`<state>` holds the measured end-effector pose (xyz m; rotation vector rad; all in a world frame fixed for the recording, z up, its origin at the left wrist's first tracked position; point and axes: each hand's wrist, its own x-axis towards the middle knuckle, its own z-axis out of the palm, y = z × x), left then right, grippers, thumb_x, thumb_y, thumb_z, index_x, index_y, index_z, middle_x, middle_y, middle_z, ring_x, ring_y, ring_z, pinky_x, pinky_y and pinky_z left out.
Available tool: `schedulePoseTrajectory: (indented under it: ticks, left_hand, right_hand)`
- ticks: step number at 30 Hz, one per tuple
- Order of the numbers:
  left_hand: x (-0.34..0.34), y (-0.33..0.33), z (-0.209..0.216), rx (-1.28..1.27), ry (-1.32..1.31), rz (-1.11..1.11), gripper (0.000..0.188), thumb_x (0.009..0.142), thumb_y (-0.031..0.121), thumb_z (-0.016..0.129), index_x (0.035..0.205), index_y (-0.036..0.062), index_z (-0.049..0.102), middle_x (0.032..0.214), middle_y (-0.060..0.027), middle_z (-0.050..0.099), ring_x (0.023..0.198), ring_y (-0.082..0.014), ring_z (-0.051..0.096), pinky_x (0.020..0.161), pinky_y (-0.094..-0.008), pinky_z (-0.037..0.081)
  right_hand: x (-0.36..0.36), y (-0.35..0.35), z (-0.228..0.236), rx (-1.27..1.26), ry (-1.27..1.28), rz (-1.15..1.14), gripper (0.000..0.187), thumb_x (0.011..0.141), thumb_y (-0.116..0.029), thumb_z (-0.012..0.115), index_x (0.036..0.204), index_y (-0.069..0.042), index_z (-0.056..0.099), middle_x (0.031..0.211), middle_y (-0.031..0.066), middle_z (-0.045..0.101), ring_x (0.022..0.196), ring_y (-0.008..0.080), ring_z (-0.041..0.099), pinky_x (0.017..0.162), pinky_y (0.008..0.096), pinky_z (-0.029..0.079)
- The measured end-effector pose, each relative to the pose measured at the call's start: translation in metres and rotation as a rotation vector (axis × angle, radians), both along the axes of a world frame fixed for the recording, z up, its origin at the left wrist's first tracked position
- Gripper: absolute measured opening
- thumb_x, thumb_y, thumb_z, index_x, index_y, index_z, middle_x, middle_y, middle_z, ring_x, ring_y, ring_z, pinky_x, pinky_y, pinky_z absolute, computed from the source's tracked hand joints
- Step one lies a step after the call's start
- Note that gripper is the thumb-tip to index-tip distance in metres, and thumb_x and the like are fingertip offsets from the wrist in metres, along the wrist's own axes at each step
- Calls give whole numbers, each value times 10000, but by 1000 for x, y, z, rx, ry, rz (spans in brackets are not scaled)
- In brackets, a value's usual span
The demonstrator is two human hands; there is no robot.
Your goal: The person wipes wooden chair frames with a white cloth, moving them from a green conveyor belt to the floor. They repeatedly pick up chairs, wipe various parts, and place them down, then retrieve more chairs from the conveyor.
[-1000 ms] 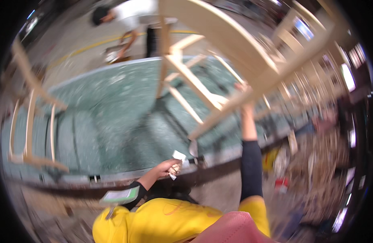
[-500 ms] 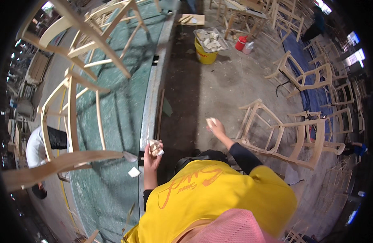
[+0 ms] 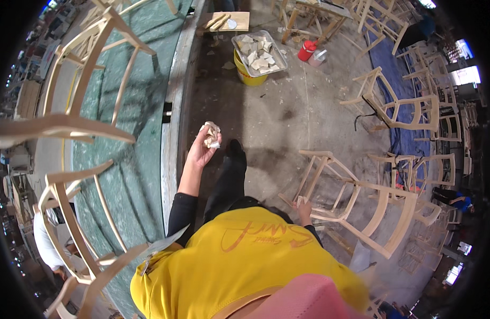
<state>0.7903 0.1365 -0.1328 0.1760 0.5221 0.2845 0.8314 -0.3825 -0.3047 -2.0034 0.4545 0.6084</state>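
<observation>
My left hand [image 3: 198,154] is raised over the floor beside the green-covered table. Its fingers are closed round a clump of small pale pieces [image 3: 211,135], like torn or folded scraps; their kind is unclear. My right hand [image 3: 305,209] is low on the right, near the legs of a bare wooden chair [image 3: 356,199]. It pinches a small pale piece [image 3: 300,200], mostly covered by the fingers. Ahead, a clear tray [image 3: 281,59] heaped with similar pale pieces [image 3: 260,52] sits on a yellow bucket [image 3: 250,76].
On my left runs the table [image 3: 133,114] with a metal edge, bearing unfinished wooden chairs [image 3: 88,69]. A red bottle [image 3: 307,50] and a whitish bottle [image 3: 318,58] stand beyond the bucket. More chairs line a blue sheet [image 3: 396,98] at right. A person [image 3: 47,239] bends beyond the table.
I have moved forward, closer to the bucket and tray. My left hand has reached ahead with its clump. My right hand has dropped back toward my side, still holding a pale piece.
</observation>
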Motion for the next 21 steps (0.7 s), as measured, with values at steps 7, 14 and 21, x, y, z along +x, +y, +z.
schedulePoseTrajectory:
  ticks: [7, 14, 21]
  left_hand:
    - [190, 76, -18, -32, 122, -130, 191, 941, 189, 545, 1017, 13, 540, 909, -136, 597, 774, -239, 603, 704, -344, 549]
    - [386, 150, -40, 57, 220, -233, 235, 949, 211, 534, 1076, 14, 520, 948, -135, 592, 845, -265, 607, 764, -386, 550]
    - [585, 196, -134, 31, 251, -207, 216, 922, 159, 523, 1091, 23, 526, 991, -132, 598, 897, -278, 603, 808, -439, 525]
  right_hand:
    - [207, 88, 44, -224, -111, 88, 335, 956, -262, 480, 1013, 45, 601, 812, 153, 693, 724, 255, 694, 682, 381, 528]
    - [438, 207, 86, 70, -200, -3, 277, 986, -248, 442, 1112, -34, 563, 882, 106, 707, 735, 200, 701, 576, 301, 518]
    - [601, 216, 9, -417, -69, 238, 327, 914, -288, 534, 1051, 1, 601, 951, 189, 681, 902, 350, 655, 784, 429, 500]
